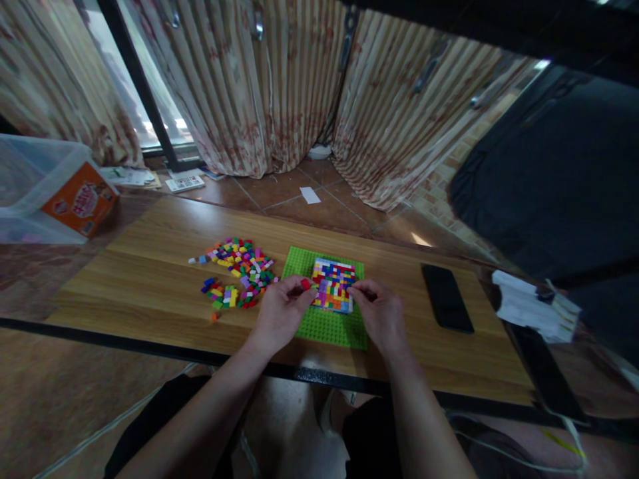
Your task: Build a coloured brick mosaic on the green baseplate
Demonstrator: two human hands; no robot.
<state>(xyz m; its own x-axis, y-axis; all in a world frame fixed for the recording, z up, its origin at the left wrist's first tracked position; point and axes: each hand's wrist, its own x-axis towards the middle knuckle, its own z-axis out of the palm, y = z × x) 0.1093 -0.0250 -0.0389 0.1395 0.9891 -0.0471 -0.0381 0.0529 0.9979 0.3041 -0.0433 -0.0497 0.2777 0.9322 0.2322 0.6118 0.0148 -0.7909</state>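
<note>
A green studded baseplate [299, 263] lies on the wooden table [150, 279]. On it stands a block of many small coloured bricks [333, 283]. My left hand [282, 313] is at the block's left edge, its fingertips pinched on a small red brick [305, 284]. My right hand [380, 313] rests at the block's right edge, fingers curled and touching the bricks. To the left of the plate lies a loose heap of several small coloured bricks [237, 269].
A black phone [446, 296] lies flat to the right of the plate. White cloth or paper [534, 306] sits at the table's right end. A clear plastic bin with an orange box [50, 189] stands far left. Curtains hang behind.
</note>
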